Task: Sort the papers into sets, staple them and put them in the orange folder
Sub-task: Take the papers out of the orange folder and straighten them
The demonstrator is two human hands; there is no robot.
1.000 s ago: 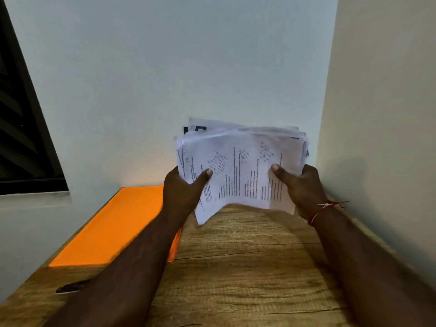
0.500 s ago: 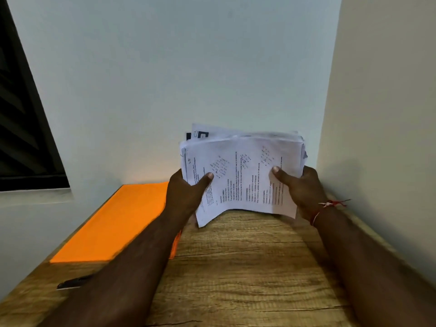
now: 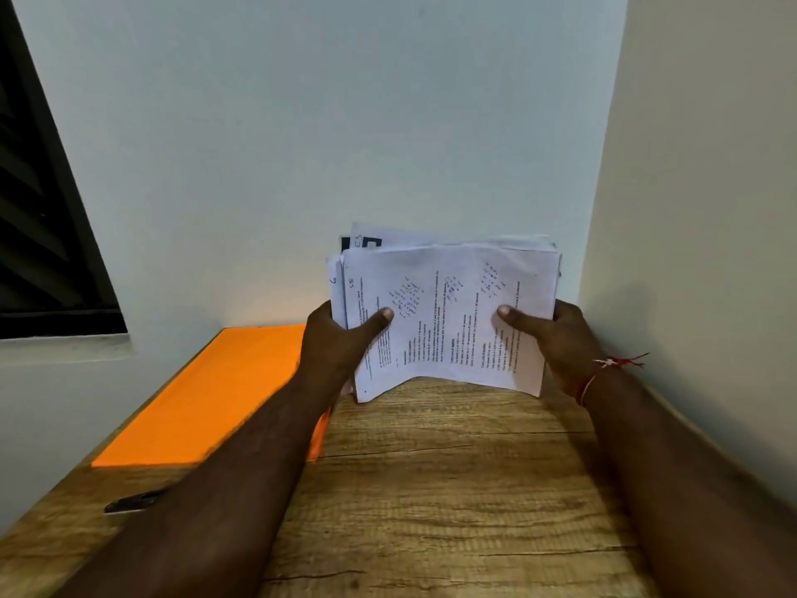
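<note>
Holding a thick stack of white printed papers [image 3: 448,317] upright at frame centre, its lower edge just over or touching the wood-grain desk [image 3: 453,489]; cannot tell which. Left grip [image 3: 340,343] is clamped on the stack's left side, thumb flat across the front sheet. Right grip [image 3: 556,338] is clamped on the right side likewise, with a red thread band [image 3: 604,373] at that wrist. Sheets sit uneven: a page with a dark block pokes up behind, at the stack's top left.

Flat orange paper folder [image 3: 215,399] lies on the desk left of centre, partly behind the left forearm, apart from the papers. Small dark flat object [image 3: 133,502] at lower left of the frame is possibly the stapler, but too blurred to say.

Step, as judged: sorting barely begun. Nothing is separated or stapled, and nothing is in the folder. Next move probably calls for laying the stack on bare desk at centre and freeing one grip to peel sheets into sets by heading. Loose edges could slip.
</note>
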